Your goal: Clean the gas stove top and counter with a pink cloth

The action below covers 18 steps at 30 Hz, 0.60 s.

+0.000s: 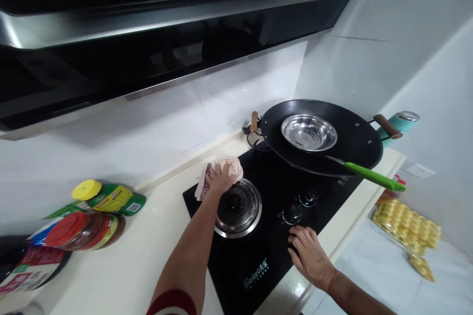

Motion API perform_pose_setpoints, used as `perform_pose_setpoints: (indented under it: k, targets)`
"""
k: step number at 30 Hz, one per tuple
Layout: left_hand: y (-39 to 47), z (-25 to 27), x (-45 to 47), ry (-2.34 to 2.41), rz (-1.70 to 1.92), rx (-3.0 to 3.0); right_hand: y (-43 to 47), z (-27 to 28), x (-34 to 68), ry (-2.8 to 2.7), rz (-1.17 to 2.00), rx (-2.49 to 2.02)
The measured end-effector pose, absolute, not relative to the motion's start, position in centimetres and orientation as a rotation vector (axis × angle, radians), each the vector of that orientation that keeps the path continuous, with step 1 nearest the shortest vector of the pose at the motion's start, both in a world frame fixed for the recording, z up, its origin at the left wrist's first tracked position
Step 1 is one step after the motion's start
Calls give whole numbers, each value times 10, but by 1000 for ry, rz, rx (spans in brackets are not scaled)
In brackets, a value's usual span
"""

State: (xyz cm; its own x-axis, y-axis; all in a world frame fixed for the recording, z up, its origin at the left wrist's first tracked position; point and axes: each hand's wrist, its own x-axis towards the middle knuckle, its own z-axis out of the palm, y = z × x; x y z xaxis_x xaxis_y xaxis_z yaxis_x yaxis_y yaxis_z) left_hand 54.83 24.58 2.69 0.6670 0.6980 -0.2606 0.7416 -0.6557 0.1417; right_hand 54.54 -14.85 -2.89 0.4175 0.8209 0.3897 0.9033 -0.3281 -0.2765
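Observation:
A pale pink cloth (232,166) with a purple pattern lies bunched on the back edge of the black gas stove (240,256). My left hand (220,178) is closed over it, just behind the round metal burner (238,209). Near the stove's front edge rests my right hand (310,256), its fingers slightly bent on the glass below the control knobs (294,212) and holding nothing. A large black wok (354,130) sits on the far burner. Inside it are a shiny steel bowl (309,132) and a utensil with a green handle (373,174).
Overhead hangs a dark range hood (166,49). To the left stand a green bottle with a yellow cap (118,199), a red-lidded jar (84,231) and a dark bottle (33,266). A teal flask (401,123) is behind the wok; yellow egg trays (406,224) lie on the floor.

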Motion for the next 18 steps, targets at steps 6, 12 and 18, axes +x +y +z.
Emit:
perform_pose_setpoints:
  k: [6,12,18]
  targets:
    - [213,40,577,877,-180,2744,-148,-25,545,-1431,-227,-2203]
    - [173,45,587,615,-142,2780,-150,-26,547,-1432,-190,-2172]
    - [150,49,575,458,-174,2785,-150,-28,548,-1420,-170,-2172]
